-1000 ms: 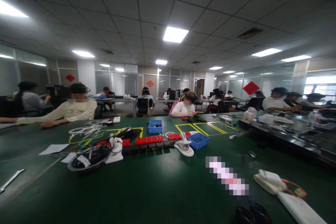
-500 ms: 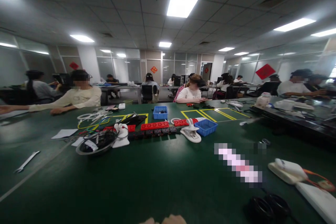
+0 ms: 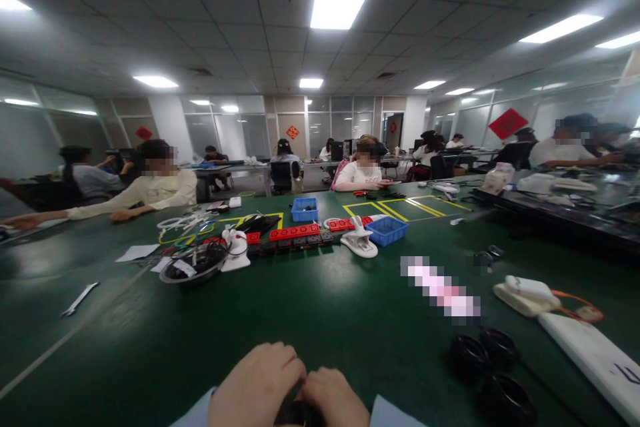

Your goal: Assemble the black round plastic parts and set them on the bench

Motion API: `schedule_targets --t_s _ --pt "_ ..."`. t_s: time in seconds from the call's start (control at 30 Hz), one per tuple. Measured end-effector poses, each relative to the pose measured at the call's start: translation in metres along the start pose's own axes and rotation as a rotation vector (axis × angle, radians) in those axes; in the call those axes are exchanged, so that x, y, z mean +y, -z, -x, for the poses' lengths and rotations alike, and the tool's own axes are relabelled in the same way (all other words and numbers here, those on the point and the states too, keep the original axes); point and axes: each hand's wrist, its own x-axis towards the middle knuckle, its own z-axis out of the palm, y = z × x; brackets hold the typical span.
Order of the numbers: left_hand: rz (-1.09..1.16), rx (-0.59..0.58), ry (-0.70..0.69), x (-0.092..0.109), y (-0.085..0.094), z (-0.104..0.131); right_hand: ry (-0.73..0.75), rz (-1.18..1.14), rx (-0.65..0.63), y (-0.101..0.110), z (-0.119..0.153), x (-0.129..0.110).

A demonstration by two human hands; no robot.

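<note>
At the bottom edge my left hand (image 3: 260, 380) and my right hand (image 3: 333, 395) are close together, fingers curled inward. Between them a shiny black object (image 3: 296, 412) shows in part; my hands cover most of it, so its kind cannot be made out. Both hands appear closed on it. To the right on the green table (image 3: 200, 347) lie several black ring-shaped parts (image 3: 507, 397), apart from my hands.
Ahead are red-and-black socket strips (image 3: 294, 233), a white clip base (image 3: 359, 240), blue bins (image 3: 387, 231) and a metal bowl (image 3: 193, 273) of dark parts. A wrench (image 3: 80, 300) lies left; white devices (image 3: 530, 297) lie right. People sit across the table.
The view has tipped down and shifted slightly. My hands, barely showing at the bottom edge before, now stand well into view with the black object between them. Another black ring-shaped part has come into view.
</note>
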Motion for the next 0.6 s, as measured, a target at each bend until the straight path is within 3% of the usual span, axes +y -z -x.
schedule_targets --t_s 0.1,0.2,0.6 --pt "0.139 -0.122 -0.188 -0.012 0.007 0.002 -0.075 0.053 -0.033 0.008 0.003 -0.005" --pt "0.22 -0.178 -0.305 -0.021 0.003 0.003 -0.032 0.035 -0.019 0.012 0.008 -0.007" --pt "0.217 -0.137 -0.189 -0.012 -0.004 0.003 -0.066 -0.096 -0.021 0.038 0.022 -0.027"
